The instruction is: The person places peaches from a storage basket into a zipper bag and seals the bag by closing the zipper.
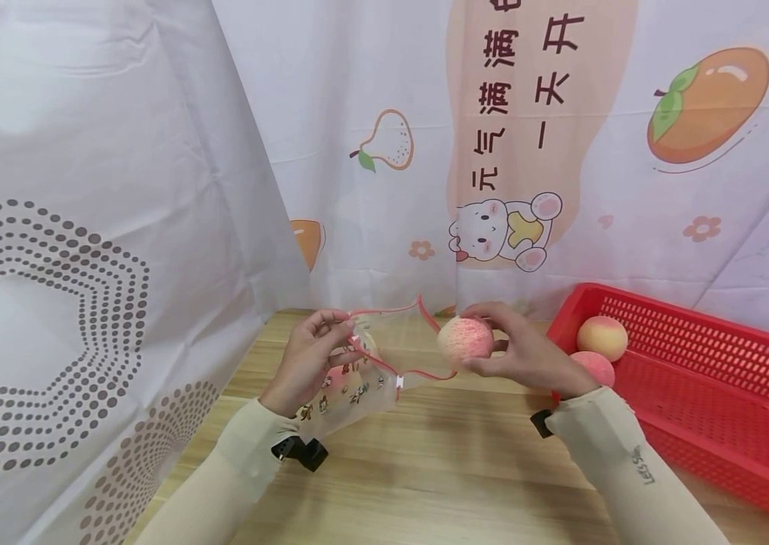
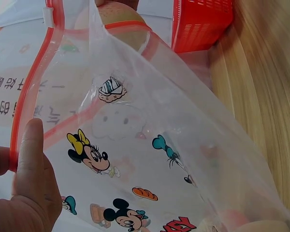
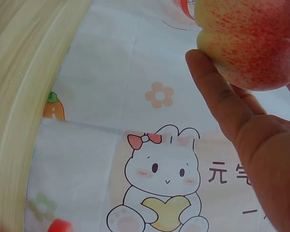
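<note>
Left hand [image 1: 306, 356] pinches zip bag [image 1: 357, 382] rim, contents blurred; right hand [image 1: 527, 352] grasps peach [image 1: 465, 340], fingers partly hidden.

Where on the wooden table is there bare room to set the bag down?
The light wooden table is bare between the two sleeves. The red perforated plastic basket fills the right side, with bare floor beside its two peaches. It is crowded around the clear cartoon-printed zip bag.

Staged booth: printed backdrop [image 1: 425, 113], table [image 1: 439, 469]
</note>
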`<state>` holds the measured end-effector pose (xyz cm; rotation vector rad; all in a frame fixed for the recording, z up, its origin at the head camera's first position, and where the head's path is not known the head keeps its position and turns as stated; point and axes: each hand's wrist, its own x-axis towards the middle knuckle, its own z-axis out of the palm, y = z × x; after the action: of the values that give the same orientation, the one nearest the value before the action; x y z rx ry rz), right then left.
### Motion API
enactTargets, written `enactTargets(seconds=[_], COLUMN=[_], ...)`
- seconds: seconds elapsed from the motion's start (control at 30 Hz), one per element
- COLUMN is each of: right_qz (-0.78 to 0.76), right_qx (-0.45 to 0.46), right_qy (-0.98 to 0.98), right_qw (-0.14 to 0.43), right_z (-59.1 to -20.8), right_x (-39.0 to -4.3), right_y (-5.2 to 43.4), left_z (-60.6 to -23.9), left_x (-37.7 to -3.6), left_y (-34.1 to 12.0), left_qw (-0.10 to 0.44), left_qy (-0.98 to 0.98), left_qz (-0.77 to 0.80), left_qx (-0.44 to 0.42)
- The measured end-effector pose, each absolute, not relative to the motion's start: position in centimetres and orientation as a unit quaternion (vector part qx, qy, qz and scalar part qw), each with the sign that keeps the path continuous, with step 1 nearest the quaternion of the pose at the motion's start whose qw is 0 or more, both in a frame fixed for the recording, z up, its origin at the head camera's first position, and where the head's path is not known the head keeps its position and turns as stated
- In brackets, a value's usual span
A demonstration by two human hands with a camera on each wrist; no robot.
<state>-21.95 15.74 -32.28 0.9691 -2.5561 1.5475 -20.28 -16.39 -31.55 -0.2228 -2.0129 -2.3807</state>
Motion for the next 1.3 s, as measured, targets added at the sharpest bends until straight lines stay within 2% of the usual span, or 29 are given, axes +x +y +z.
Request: enactTargets(seconds=[0.87,1.3], right_qz=[0.468,0.462], right_qx=[0.343,0.322], right_qy=[-0.814,-0.827], right_qw=[0.003,0.007], right_z=[-32.1,-32.4], right_x=[-22.0,-21.8], right_y=[13.7,14.5], left_z=[-31.2,-30.8], left_x=[-20.5,-20.5], left_y=[-16.0,-15.4], left_qw=[0.01,0.016], left_qy=[-0.643,-0.628], left_qz=[-0.763,-0.776], left_qx=[-0.07,-0.061])
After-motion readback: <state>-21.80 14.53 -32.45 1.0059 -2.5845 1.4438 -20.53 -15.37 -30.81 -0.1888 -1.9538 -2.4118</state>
